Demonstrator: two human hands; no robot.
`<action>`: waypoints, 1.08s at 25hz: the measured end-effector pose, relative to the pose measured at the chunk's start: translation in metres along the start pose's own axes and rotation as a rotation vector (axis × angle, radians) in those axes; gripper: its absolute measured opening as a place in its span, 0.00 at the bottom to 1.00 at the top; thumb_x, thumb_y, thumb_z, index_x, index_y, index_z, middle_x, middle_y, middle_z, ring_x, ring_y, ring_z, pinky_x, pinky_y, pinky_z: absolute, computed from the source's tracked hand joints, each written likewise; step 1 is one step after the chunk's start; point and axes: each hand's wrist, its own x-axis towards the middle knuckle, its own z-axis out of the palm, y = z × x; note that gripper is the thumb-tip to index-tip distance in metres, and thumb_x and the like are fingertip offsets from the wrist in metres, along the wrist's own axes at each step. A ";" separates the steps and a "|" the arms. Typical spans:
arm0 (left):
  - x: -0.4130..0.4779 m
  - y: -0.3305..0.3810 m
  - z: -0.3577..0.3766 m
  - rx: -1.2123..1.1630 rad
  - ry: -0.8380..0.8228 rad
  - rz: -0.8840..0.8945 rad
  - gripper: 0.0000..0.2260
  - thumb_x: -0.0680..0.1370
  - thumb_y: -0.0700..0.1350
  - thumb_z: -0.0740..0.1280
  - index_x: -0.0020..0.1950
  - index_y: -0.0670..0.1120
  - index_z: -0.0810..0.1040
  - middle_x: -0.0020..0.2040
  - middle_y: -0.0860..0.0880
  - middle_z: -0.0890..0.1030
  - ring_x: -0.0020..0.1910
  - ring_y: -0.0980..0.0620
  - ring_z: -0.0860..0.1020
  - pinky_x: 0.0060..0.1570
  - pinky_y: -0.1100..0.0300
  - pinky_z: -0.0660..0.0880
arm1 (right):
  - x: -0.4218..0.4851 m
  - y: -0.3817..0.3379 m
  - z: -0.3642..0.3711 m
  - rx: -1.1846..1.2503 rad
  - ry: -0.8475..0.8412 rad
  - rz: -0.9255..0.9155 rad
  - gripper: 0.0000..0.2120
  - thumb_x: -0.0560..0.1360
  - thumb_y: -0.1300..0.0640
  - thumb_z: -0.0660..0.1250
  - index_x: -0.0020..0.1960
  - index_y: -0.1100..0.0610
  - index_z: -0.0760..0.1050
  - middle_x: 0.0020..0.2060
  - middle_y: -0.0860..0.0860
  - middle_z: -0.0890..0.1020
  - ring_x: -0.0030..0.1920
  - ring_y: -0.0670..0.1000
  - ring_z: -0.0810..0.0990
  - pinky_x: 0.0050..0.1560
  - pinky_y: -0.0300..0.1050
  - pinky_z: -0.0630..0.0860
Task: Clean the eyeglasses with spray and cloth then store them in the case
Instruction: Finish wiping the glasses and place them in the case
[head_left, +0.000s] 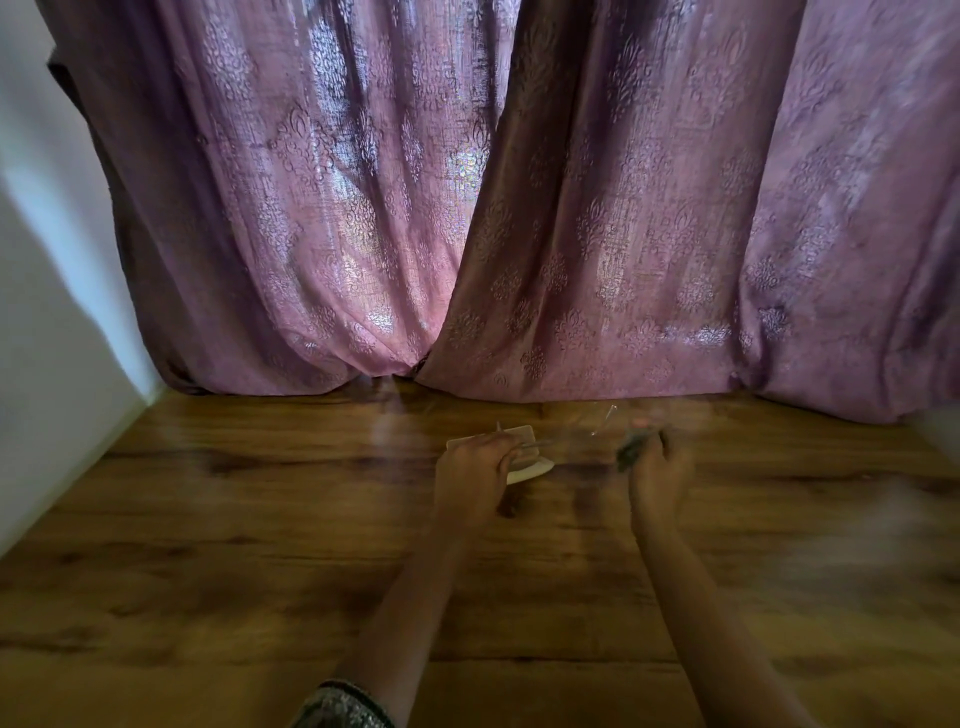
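Observation:
The eyeglasses (571, 441) are thin-framed, clear and blurred, held between both hands above the wooden table (260, 519). My left hand (475, 470) grips the left side of the frame near its temple. My right hand (657, 467) holds a dark cleaning cloth (631, 451) against the right lens; one temple arm (605, 420) sticks up behind it. An open cream case (530, 467) lies on the table under and just behind my left hand, partly hidden by it. No spray bottle shows clearly.
A purple patterned curtain (519, 208) hangs along the table's far edge. A white wall (52, 312) borders the left side. A blurred pale shape (883, 519) sits at the right edge of the table.

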 end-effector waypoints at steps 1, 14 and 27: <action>0.001 0.000 0.000 0.002 -0.004 -0.007 0.08 0.73 0.40 0.68 0.50 0.46 0.83 0.46 0.48 0.85 0.42 0.50 0.82 0.39 0.62 0.75 | 0.000 0.002 0.000 -0.093 -0.020 -0.178 0.07 0.72 0.62 0.58 0.44 0.58 0.75 0.39 0.57 0.78 0.40 0.54 0.75 0.45 0.41 0.74; 0.009 -0.004 -0.002 0.013 0.019 0.031 0.10 0.69 0.40 0.69 0.49 0.48 0.83 0.42 0.48 0.85 0.38 0.48 0.82 0.37 0.56 0.80 | -0.017 0.006 0.016 -0.417 -0.315 -0.714 0.07 0.73 0.60 0.63 0.45 0.62 0.79 0.39 0.55 0.82 0.37 0.53 0.80 0.39 0.29 0.65; 0.010 -0.001 -0.004 0.034 0.046 0.049 0.11 0.68 0.39 0.68 0.48 0.47 0.83 0.40 0.48 0.85 0.37 0.48 0.82 0.36 0.60 0.77 | 0.000 0.014 0.006 -0.445 -0.355 -0.664 0.12 0.69 0.72 0.67 0.49 0.60 0.80 0.43 0.55 0.82 0.42 0.54 0.80 0.43 0.32 0.67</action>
